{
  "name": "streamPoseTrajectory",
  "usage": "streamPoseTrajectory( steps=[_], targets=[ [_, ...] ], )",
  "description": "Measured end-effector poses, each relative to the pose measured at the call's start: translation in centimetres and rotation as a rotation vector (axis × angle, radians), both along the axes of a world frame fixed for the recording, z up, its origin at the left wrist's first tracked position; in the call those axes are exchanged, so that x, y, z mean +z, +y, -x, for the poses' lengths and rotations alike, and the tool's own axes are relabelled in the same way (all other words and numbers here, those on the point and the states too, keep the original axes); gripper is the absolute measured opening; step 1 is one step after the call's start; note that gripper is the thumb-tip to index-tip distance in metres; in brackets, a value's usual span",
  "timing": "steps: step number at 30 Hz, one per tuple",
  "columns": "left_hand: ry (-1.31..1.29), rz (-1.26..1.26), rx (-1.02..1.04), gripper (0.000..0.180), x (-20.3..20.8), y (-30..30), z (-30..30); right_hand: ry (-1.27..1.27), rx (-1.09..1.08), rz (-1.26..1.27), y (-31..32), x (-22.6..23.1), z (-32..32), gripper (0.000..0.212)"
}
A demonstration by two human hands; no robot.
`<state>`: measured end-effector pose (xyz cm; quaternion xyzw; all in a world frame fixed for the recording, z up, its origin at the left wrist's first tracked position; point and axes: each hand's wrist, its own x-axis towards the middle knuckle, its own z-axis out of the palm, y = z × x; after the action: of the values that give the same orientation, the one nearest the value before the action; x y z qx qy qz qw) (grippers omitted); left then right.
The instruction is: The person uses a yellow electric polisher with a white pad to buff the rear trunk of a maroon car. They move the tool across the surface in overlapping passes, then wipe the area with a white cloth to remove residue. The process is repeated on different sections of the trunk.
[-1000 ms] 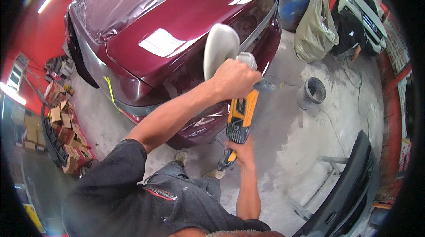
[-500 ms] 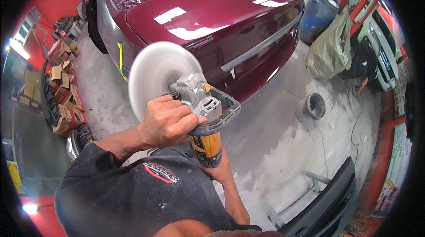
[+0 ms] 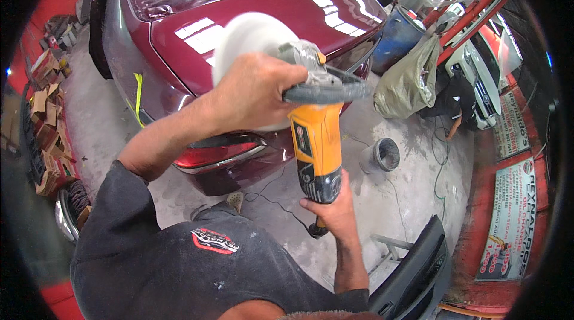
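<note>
My left hand (image 3: 254, 84) is closed around the black loop handle (image 3: 335, 88) at the head of a yellow power polisher (image 3: 317, 140). Lower down, my right hand (image 3: 336, 209) wraps the rear grip of the same machine. Its round white pad (image 3: 248, 36) looks smeared, as if spinning. Behind the pad is the trunk lid of a dark red car (image 3: 257, 6); whether the two touch, I cannot tell. Below my left forearm shows the red tail light (image 3: 224, 151). The polisher's cord trails over the floor.
A grey bucket (image 3: 379, 155) stands on the floor to the right, with cables nearby. Beyond are a large sack (image 3: 409, 78), a blue drum (image 3: 397, 33) and a crouching person (image 3: 455, 101). A black car panel (image 3: 418, 272) lies near right; cardboard boxes (image 3: 49, 116) line the left.
Both hands have raised the polisher farther up and right in the picture, showing more of its yellow body. The view has shifted, and the tail light has come into sight.
</note>
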<state>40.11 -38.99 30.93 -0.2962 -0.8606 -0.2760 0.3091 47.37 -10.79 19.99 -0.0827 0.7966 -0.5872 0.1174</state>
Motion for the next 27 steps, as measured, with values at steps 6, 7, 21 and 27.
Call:
streamPoseTrajectory(
  steps=[6,7,21,27],
  targets=[
    [-0.031,-0.191,0.133,0.018,2.2,-3.6,-0.7,-0.004,0.291,0.302,-1.3,4.1,2.4,0.117],
    [-0.045,-0.206,0.161,0.020,2.4,-3.9,-0.9,0.007,0.365,0.219,-1.1,4.4,3.1,0.117],
    [-0.035,-0.164,0.456,0.020,2.1,2.8,10.2,0.130,0.583,0.181,5.8,3.5,20.2,0.111],
    [-0.065,-0.122,0.526,0.025,2.5,9.2,21.7,-0.024,0.550,0.328,12.2,4.9,29.5,0.106]
  ],
)
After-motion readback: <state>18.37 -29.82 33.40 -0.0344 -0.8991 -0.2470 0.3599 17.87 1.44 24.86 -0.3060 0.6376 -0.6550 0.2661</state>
